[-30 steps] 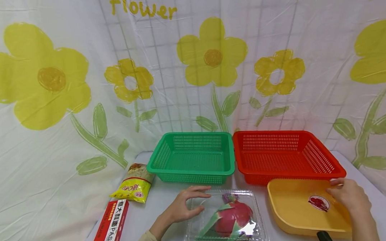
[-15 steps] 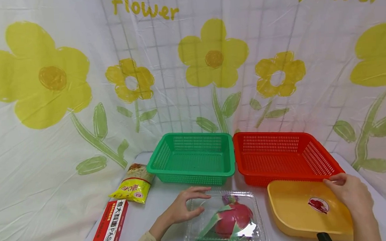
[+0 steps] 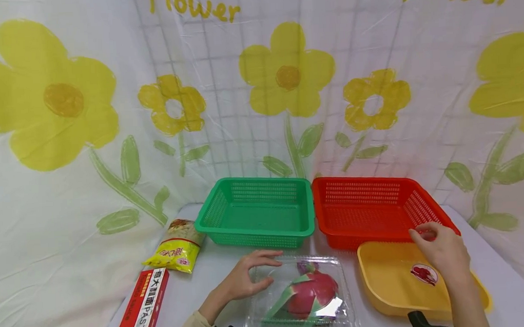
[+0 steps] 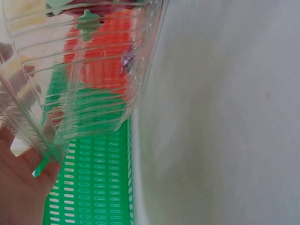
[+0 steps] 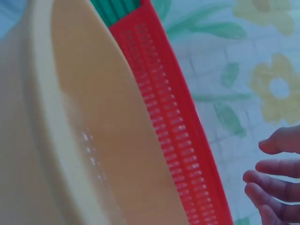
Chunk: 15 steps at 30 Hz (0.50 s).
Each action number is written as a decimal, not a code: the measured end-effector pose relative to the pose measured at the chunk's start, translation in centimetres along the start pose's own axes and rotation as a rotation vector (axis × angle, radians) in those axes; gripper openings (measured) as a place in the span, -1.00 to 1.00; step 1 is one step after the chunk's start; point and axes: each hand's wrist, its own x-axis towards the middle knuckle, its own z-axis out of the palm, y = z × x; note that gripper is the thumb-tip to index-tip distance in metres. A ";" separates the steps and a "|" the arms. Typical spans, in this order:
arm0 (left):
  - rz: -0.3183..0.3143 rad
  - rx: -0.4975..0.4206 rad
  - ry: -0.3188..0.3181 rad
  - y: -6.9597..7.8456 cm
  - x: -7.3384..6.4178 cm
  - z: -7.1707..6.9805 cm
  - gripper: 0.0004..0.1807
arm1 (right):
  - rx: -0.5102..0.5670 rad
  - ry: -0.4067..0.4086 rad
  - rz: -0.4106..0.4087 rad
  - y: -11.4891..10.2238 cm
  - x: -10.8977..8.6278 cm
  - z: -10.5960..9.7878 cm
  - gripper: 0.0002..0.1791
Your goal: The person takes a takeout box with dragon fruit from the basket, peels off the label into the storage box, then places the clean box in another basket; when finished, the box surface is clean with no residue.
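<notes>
A clear plastic clamshell box (image 3: 288, 265) with a dragon fruit (image 3: 313, 294) inside stands at the front middle of the table. My left hand (image 3: 246, 277) is at the box's upper left side, thumb and fingers spread apart; in the left wrist view, its fingertips are right at a corner of the box. To the right sits a shallow yellow plastic basin (image 3: 390, 284) with a red sticker. Above its right back part hovers my right hand (image 3: 443, 248), fingers loosely bent and holding nothing. The right wrist view shows those fingers apart from the basin's wall.
Behind the box and basin, a green plastic basket (image 3: 255, 232) and a red one (image 3: 372, 180) stand side by side. On the left lie a yellow snack bag (image 3: 175, 252) and a red pasta box (image 3: 138, 308). A flower-printed curtain (image 3: 226, 155) hangs behind.
The right hand has left the basin's right back corner and moved left over it, toward the red basket's front. The basin has turned slightly. The left hand stays at the clamshell box.
</notes>
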 end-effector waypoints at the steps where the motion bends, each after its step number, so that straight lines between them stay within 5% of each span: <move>1: -0.001 0.002 0.002 -0.4 -0.2 0.1 -0.61 | 0.010 -0.009 -0.013 -0.3 0.0 0.3 -0.51; 8: 0.018 0.041 0.004 -3.1 -1.0 0.8 -0.55 | 0.057 -0.027 -0.122 -2.3 0.2 2.5 -0.56; 15: 0.032 0.054 -0.002 -3.4 -0.9 0.8 -0.56 | 0.081 0.055 -0.295 -5.5 1.8 4.9 -0.72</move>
